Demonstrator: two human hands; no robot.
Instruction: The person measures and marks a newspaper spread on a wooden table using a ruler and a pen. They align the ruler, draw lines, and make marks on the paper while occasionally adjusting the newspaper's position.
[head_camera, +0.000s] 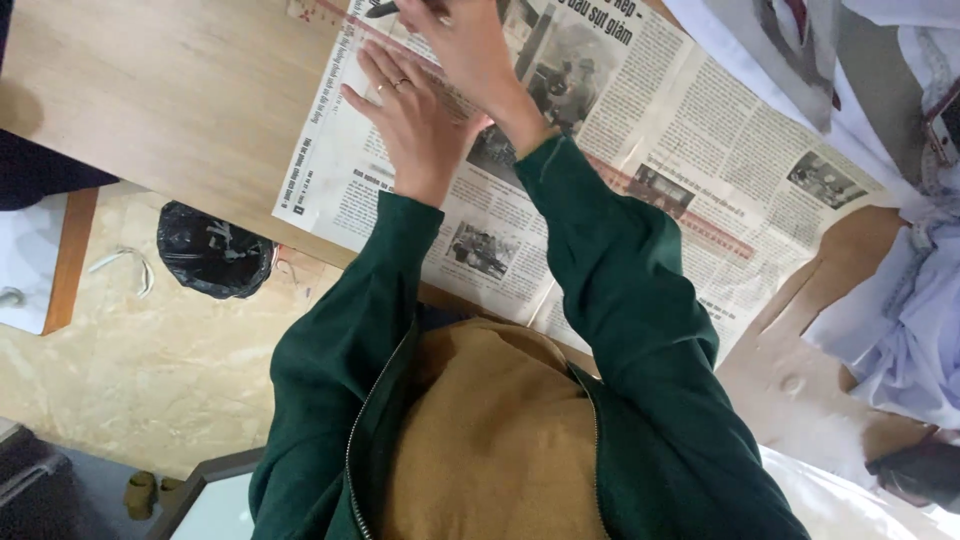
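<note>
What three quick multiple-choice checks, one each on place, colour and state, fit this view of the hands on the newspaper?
1. Where does the black plastic bag lie?
A on the pale floor beside the table
B on the newspaper
C on the person's lap

2. What colour are the jacket sleeves?
A red
B dark green
C white

3. How does the left hand rest?
A clenched in a fist
B lifted off the table
C flat, fingers spread on the printed newspaper sheet

Answers: 1 A, the bag sits below the light wooden table edge on the floor. 2 B, both sleeves are dark green. 3 C, the palm presses the paper; the right hand crosses above it.
</note>
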